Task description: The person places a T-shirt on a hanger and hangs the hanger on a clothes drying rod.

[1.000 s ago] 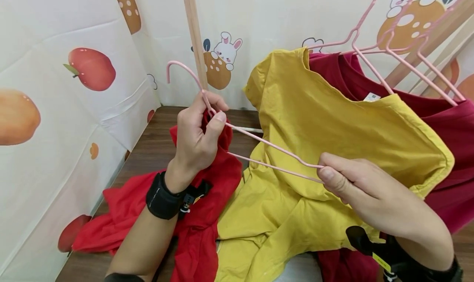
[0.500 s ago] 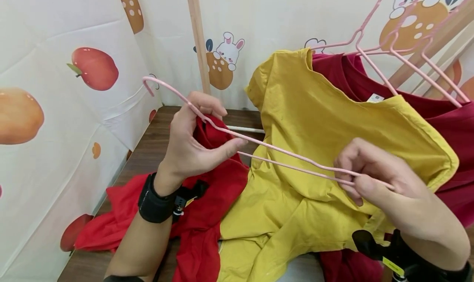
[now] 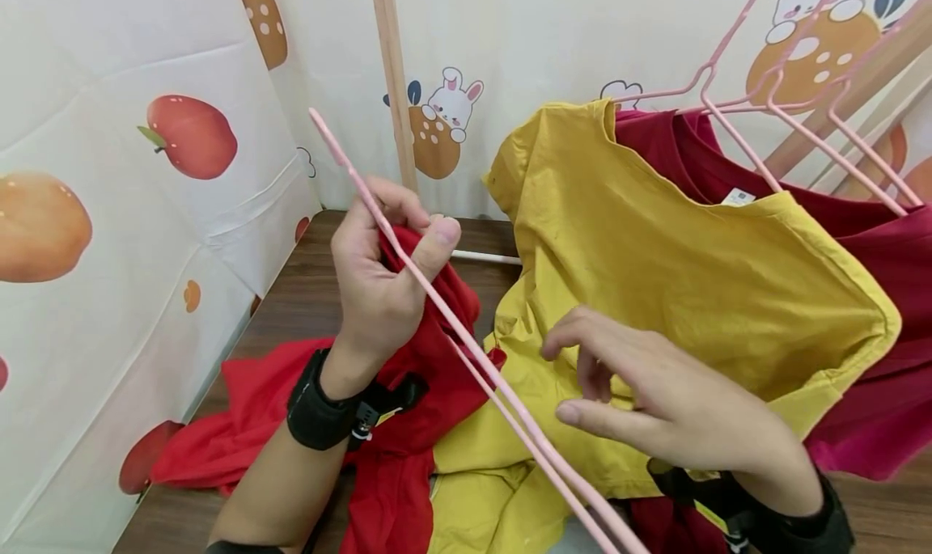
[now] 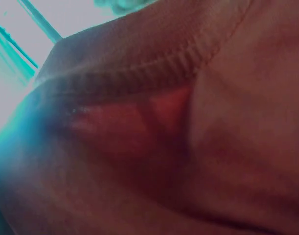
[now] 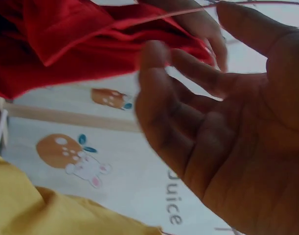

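Note:
My left hand (image 3: pixel 382 295) grips a pink wire hanger (image 3: pixel 466 340) together with the bunched top of a red T-shirt (image 3: pixel 444 392). The hanger slants from its hook at upper left down past the frame's bottom edge, part of it inside the shirt. Blurred red fabric with a ribbed collar (image 4: pixel 139 78) fills most of the left wrist view. To the right of the hanger, my right hand (image 3: pixel 670 400) is off it, fingers loosely bent over the yellow T-shirt (image 3: pixel 619 182). The right wrist view shows that palm (image 5: pixel 237 137) holding nothing.
The yellow T-shirt and a dark red T-shirt (image 3: pixel 870 222) hang on pink hangers (image 3: pixel 743 141) at right. A wooden post (image 3: pixel 393 77) stands behind. Fruit-printed curtain (image 3: pixel 109 295) borders the brown tabletop (image 3: pixel 302 287) at left.
My right hand has let go of the hanger's far end and moved left. The hanger has swung, its long end dropping toward the bottom; my left hand keeps hold of it.

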A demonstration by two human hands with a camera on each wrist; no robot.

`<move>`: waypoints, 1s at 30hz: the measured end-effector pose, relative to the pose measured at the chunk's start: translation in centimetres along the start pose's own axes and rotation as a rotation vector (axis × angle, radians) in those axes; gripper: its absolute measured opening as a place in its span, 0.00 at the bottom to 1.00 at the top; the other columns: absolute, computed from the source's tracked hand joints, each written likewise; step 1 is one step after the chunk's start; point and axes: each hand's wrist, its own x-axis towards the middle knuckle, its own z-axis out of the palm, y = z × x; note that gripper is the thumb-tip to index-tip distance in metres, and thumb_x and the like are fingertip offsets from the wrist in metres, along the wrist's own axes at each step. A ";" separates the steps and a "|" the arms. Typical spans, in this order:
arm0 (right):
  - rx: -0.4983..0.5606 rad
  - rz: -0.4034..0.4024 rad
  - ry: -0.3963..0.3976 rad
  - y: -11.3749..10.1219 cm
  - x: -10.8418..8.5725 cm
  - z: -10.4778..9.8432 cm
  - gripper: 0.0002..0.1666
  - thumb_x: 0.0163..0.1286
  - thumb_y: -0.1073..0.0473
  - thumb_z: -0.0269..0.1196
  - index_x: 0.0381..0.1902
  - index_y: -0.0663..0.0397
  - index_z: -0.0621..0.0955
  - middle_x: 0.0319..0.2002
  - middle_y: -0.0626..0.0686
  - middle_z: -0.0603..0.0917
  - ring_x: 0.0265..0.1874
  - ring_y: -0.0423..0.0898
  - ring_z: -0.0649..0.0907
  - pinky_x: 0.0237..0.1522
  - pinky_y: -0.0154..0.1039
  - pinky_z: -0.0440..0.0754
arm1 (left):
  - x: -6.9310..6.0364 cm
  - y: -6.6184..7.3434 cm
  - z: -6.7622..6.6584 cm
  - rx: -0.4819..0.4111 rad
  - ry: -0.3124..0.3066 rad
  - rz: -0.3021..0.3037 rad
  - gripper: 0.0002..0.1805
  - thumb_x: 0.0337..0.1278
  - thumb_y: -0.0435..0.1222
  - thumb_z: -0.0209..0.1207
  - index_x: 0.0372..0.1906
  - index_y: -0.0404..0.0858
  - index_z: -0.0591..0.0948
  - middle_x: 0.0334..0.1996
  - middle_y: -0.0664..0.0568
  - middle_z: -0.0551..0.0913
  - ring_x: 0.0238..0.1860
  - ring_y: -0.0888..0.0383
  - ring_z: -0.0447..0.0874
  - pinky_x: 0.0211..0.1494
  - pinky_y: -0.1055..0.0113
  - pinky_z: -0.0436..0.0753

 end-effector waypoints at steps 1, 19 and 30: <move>-0.020 0.016 -0.034 0.2 0.1 0.5 0.27 0.63 0.55 0.65 0.57 0.38 0.68 0.37 0.32 0.71 0.29 0.29 0.73 0.28 0.23 0.70 | -0.1 -0.1 0.1 0.007 -0.018 -0.010 0.16 0.55 0.34 0.59 0.28 0.25 0.68 0.15 0.54 0.65 0.12 0.65 0.59 0.13 0.72 0.58; -0.088 0.065 -0.382 3.5 1.8 5.4 0.08 0.71 0.47 0.54 0.30 0.33 0.72 0.25 0.34 0.68 0.21 0.30 0.69 0.27 0.27 0.70 | -0.2 -0.5 -0.3 0.051 -0.027 -0.039 0.12 0.55 0.33 0.57 0.28 0.27 0.69 0.17 0.53 0.68 0.12 0.62 0.61 0.13 0.70 0.61; -0.030 -0.082 -0.177 2.9 2.6 5.8 0.12 0.65 0.42 0.60 0.45 0.33 0.77 0.34 0.35 0.68 0.24 0.29 0.70 0.27 0.21 0.69 | 0.0 -1.3 -0.7 0.104 -0.014 -0.071 0.12 0.59 0.34 0.56 0.30 0.28 0.70 0.21 0.51 0.71 0.14 0.60 0.65 0.15 0.69 0.65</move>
